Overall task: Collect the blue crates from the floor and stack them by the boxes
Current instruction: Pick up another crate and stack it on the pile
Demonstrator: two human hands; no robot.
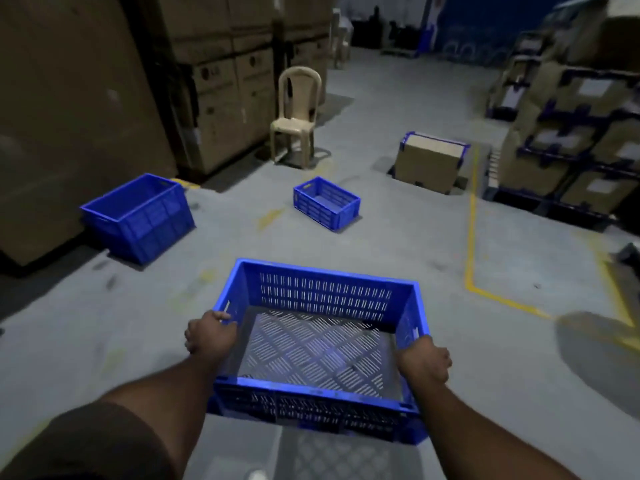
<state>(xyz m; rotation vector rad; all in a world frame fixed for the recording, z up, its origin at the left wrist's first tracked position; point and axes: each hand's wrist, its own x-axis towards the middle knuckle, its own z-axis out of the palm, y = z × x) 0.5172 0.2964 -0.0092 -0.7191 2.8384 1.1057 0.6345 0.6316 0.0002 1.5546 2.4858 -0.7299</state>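
Note:
I carry an empty blue slotted crate (325, 296) in front of me, above the grey floor. My left hand (209, 336) grips its left rim and my right hand (424, 360) grips its right rim. A second blue crate (138, 218) stands on the floor to the left, against tall cardboard boxes (69, 116). A third, smaller-looking blue crate (325, 202) sits on the floor further ahead, in the middle of the aisle.
A beige plastic chair (298, 116) stands beyond the far crate, beside stacked cartons (228, 98). A single carton (429, 162) lies on the floor ahead right. Stacked boxes on pallets (571, 140) fill the right side. Yellow floor lines (472, 237) mark the right lane.

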